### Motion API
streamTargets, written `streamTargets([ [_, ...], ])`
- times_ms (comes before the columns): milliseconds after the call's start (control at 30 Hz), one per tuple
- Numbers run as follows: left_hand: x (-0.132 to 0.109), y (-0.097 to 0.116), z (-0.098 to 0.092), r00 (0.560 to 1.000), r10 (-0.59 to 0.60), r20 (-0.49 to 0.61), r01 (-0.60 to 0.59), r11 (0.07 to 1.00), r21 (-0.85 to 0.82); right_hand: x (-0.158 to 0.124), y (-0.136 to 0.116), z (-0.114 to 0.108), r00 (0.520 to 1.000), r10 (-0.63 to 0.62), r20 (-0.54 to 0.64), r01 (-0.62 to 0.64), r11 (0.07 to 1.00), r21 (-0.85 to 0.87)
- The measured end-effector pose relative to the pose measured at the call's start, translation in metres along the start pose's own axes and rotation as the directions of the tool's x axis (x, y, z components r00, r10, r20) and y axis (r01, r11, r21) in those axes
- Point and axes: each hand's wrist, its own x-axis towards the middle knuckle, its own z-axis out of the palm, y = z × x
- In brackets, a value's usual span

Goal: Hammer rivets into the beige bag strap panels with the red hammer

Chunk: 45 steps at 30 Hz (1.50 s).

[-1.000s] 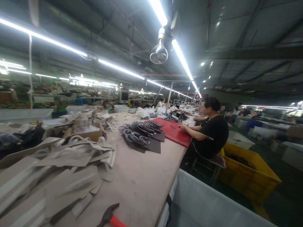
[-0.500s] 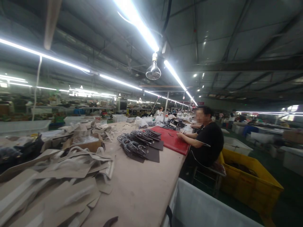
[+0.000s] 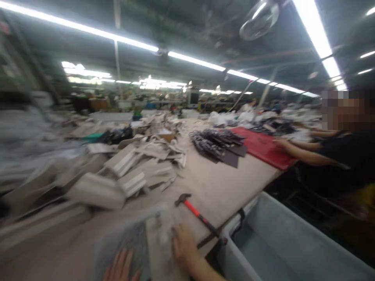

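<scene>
My left hand lies flat, fingers slightly spread, on a grey slab; my right hand curls beside the beige piece, whether pinching I can't tell. I judge I'm steadying the piece; next calls for a sure hold along its edge. It looks narrow, straight-sided and blurred, nearer me than the hammer and left of it.

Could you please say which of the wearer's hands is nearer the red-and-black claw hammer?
The bare right hand, beside the hammer; the left hand is farther away, over grey material.
</scene>
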Motion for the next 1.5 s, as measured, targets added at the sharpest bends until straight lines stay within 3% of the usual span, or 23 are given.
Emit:
streamTargets([
  [67,-0.036,-0.023,-0.022,0.999,-0.006,0.046,0.001,0.994,0.113,-0.016,-0.011,0.023,0.996,0.03,0.087,-0.035,0.997,0.063],
  [100,-0.043,-0.03,-0.029,0.997,-0.025,0.077,0.013,0.987,0.162,-0.018,-0.011,0.031,0.991,0.04,0.125,-0.05,0.995,0.083],
  [200,-0.031,-0.035,-0.037,0.987,-0.132,0.093,0.108,0.967,0.229,-0.014,-0.003,0.043,0.978,0.037,0.205,-0.063,0.991,0.12],
  [267,-0.011,-0.023,-0.036,0.979,-0.171,0.109,0.144,0.965,0.221,-0.009,0.002,0.042,0.974,0.021,0.227,-0.049,0.992,0.118],
  [367,0.015,0.007,-0.029,0.968,-0.132,0.212,0.104,0.985,0.138,-0.007,0.002,0.036,0.973,-0.001,0.23,-0.019,0.996,0.086],
  [467,0.025,0.03,-0.02,0.937,-0.073,0.343,0.063,0.997,0.042,-0.007,0.0,0.034,0.975,-0.022,0.222,0.012,0.999,0.047],
  [533,0.023,0.033,-0.016,0.921,-0.063,0.384,0.058,0.998,0.024,-0.007,0.0,0.034,0.975,-0.029,0.222,0.021,0.999,0.041],
  [633,0.005,0.013,-0.019,0.92,-0.014,0.391,-0.004,0.999,0.046,-0.007,0.001,0.033,0.973,-0.025,0.228,0.013,0.998,0.056],
  [733,-0.025,-0.028,-0.031,0.929,-0.027,0.37,-0.021,0.992,0.125,-0.006,0.0,0.031,0.97,-0.008,0.243,-0.007,0.998,0.06],
  [867,-0.061,-0.076,-0.051,0.932,-0.282,0.228,0.219,0.939,0.266,-0.004,-0.002,0.03,0.97,-0.005,0.244,-0.008,0.999,0.053],
  [967,-0.069,-0.082,-0.06,0.924,-0.346,0.163,0.311,0.927,0.207,-0.002,-0.001,0.031,0.976,-0.022,0.215,0.011,0.998,0.055],
  [1133,-0.035,-0.058,-0.049,0.936,-0.343,0.079,0.338,0.939,0.063,0.001,0.004,0.035,0.975,-0.057,0.214,0.043,0.996,0.073],
  [1300,0.007,-0.044,-0.03,0.952,-0.293,0.085,0.298,0.953,-0.054,0.001,0.006,0.035,0.976,-0.07,0.207,0.055,0.996,0.077],
  [1500,0.024,-0.048,-0.02,0.994,-0.098,0.057,0.1,0.994,-0.036,0.0,0.005,0.036,0.978,-0.051,0.201,0.038,0.997,0.067],
])
